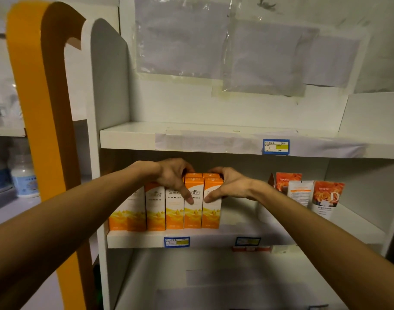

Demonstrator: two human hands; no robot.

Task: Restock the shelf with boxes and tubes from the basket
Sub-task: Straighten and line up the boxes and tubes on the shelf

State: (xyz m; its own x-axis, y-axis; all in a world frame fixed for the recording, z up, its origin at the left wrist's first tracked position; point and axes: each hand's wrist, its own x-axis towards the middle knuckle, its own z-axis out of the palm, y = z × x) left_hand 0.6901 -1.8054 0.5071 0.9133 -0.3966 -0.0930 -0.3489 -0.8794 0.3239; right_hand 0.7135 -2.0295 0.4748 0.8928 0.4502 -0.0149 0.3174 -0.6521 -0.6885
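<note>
Head view: left hand (172, 175) grips the top of an orange-and-white box (192, 203), thumb down its front face, fingers curled over the top edge. Right hand (228, 185) grips the neighbouring box (211, 203) the same way, thumb on the front. Both boxes stand upright on the middle shelf (247, 238), side by side and touching.

Boxes: tall rectangular cartons, glossy card, white upper half, orange lower half. Front row counts five or six; the leftmost ones are blurred, cannot tell exactly. Two more orange tops show behind the held pair.

Right of the boxes, well apart on the same shelf: three soft squeeze tubes (328, 198), flat crimped ends up, two with orange flower print, one plain white.

Shelf is smooth white board. Blue-edged price tags (177, 242): two on its front lip, one on the shelf above.
</note>
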